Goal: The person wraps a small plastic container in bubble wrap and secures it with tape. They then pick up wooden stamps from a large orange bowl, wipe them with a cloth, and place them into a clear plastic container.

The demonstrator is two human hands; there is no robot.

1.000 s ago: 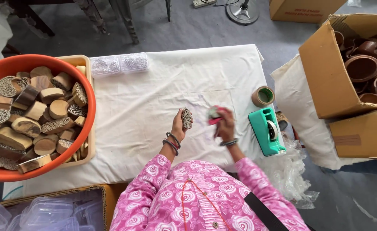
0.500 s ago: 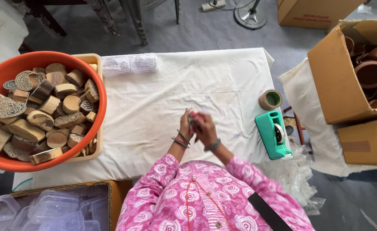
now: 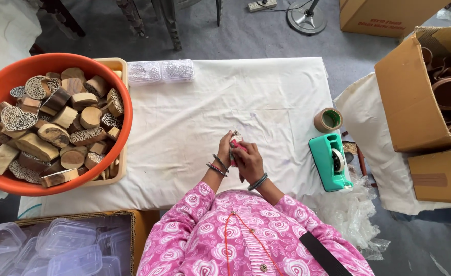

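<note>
Both hands closed round one small pink thing (image 3: 237,145) mid-frame, left hand (image 3: 225,149), right hand (image 3: 249,161), orange tub (image 3: 57,61) of wood blocks (image 3: 57,134) at left, green tape holder (image 3: 330,162) at right.

Two hands, the left hand (image 3: 225,148) and the right hand (image 3: 248,161), are meeting over one white cloth (image 3: 195,117). One orange tub (image 3: 57,189) is sitting at left, holding dozens of wooden blocks (image 3: 57,128). One tape roll (image 3: 328,120) and one teal tape dispenser (image 3: 330,162) are lying at right, beside two cardboard boxes (image 3: 407,97). Two clear trays (image 3: 160,71) are resting at the far edge.

White-clothed table (image 3: 195,122) — tape roll (image 3: 328,120), green dispenser (image 3: 331,162), orange tub (image 3: 51,66).
</note>
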